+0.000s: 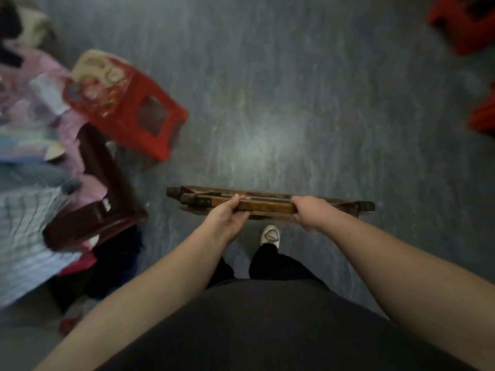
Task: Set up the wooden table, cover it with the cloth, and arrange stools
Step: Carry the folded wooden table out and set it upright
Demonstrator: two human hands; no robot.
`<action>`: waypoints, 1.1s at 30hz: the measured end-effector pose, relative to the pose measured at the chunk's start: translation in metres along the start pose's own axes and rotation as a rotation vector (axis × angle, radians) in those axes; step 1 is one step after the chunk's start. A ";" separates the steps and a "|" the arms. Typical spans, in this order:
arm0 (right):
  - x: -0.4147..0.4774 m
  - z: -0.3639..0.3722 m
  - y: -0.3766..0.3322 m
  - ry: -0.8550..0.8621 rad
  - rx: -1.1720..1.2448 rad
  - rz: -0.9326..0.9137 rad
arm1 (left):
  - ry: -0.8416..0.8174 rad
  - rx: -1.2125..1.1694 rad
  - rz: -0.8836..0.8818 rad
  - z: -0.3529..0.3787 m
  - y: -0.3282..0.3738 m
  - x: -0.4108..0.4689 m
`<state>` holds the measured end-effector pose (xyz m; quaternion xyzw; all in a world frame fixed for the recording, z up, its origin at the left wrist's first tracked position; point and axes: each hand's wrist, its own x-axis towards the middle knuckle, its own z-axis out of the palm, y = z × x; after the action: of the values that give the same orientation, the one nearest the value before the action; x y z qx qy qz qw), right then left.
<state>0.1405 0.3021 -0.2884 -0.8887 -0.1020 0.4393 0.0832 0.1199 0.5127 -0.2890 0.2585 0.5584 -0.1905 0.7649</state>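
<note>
I hold a folded wooden table (pixel 270 203) edge-up above the grey floor, seen from its narrow side. My left hand (pixel 227 216) grips the top rail left of centre, and my right hand (pixel 312 212) grips the same rail to the right. A red plastic stool (pixel 139 113) stands on the floor to the left, with a printed item lying on its seat. More red stools (pixel 466 25) sit blurred at the top right corner, and another red one (pixel 484 113) shows at the right edge.
A dark wooden bed frame corner (pixel 101 199) juts out at left, piled with pink and striped bedding (pixel 24 210). Dark clothes lie on the floor below it. My white shoe (pixel 270 235) is just behind the table. Open grey floor (pixel 294 89) stretches ahead.
</note>
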 end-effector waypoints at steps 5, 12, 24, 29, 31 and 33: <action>-0.033 -0.010 0.091 0.119 0.145 0.153 | -0.102 0.233 -0.085 0.097 -0.045 0.011; -0.053 -0.042 0.179 0.259 0.356 0.379 | -0.198 0.547 -0.115 0.236 -0.079 0.034; -0.035 -0.130 0.282 0.314 0.602 0.575 | -0.210 0.843 -0.249 0.434 -0.102 0.084; -0.028 -0.161 0.336 0.347 0.648 0.608 | -0.253 0.852 -0.279 0.497 -0.122 0.097; -0.020 -0.171 0.360 0.341 0.654 0.609 | -0.257 0.841 -0.277 0.521 -0.133 0.108; -0.006 -0.178 0.386 0.341 0.642 0.602 | -0.255 0.838 -0.262 0.546 -0.144 0.121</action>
<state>0.3211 -0.0825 -0.2686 -0.8676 0.3162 0.3008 0.2384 0.4857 0.0662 -0.2983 0.4471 0.3626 -0.5255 0.6265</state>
